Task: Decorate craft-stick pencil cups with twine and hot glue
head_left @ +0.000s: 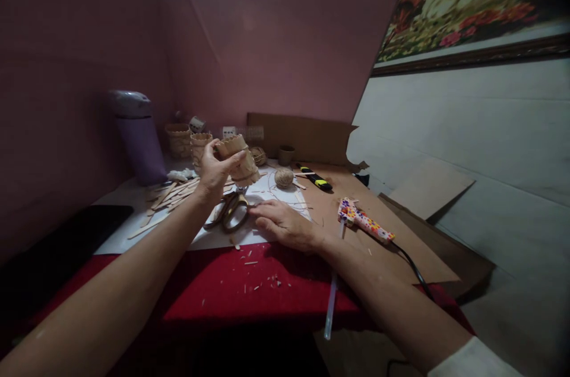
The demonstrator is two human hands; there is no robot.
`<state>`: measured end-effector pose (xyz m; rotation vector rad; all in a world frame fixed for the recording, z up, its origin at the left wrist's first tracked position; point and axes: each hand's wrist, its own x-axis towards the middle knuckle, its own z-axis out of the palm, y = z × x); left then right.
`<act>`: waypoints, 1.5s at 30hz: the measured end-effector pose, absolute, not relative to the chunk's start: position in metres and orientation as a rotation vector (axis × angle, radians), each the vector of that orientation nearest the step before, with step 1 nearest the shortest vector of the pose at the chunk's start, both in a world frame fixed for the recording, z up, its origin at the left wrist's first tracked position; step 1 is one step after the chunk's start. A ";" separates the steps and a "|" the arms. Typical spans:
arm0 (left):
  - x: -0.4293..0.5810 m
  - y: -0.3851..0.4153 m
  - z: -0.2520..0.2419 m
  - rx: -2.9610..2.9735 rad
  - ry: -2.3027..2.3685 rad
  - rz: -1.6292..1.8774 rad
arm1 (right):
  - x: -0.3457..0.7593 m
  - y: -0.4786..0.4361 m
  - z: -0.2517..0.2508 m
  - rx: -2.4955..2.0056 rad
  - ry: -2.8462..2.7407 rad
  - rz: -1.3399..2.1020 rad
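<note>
My left hand (214,174) is raised above the table and closed around a small cup-shaped basket made of wooden sticks (239,158), held tilted. My right hand (285,224) lies flat on the white sheet (129,228), fingers stretched toward the handles of a pair of scissors (231,212), touching or nearly touching them. A loose pile of flat wooden sticks (171,194) lies left of the scissors. A patterned glue gun (365,221) rests on brown cardboard (401,246) to the right of my right wrist, with its black cord trailing off the edge.
A purple flask (138,135) stands at the back left beside two other stick baskets (189,142). Twine balls (284,177), a small brown cup (285,155) and a black-yellow knife (315,178) sit further back. A glue stick (330,306) hangs over the red cloth's (214,288) front edge.
</note>
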<state>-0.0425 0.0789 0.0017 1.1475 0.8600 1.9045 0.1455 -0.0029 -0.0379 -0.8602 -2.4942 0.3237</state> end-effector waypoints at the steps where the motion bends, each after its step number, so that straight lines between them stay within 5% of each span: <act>1: -0.039 0.076 0.001 1.170 0.860 1.887 | 0.147 -0.002 -0.036 -0.907 -2.488 0.289; 10: -0.018 0.067 -0.022 1.471 0.859 1.663 | 0.170 0.007 -0.031 -1.230 -2.444 -0.067; 19: -0.025 0.067 -0.007 1.437 0.892 2.009 | 0.147 0.010 -0.035 -0.862 -2.623 0.189; 26: -0.027 0.064 -0.007 1.437 0.879 1.987 | 0.145 0.011 -0.029 -1.428 -2.461 -0.051; 32: -0.020 0.058 -0.013 1.482 0.911 1.826 | 0.159 0.002 -0.025 -1.351 -2.570 0.017; 45: -0.005 0.060 -0.037 1.571 0.846 1.588 | 0.190 0.015 -0.011 -1.748 -1.858 0.001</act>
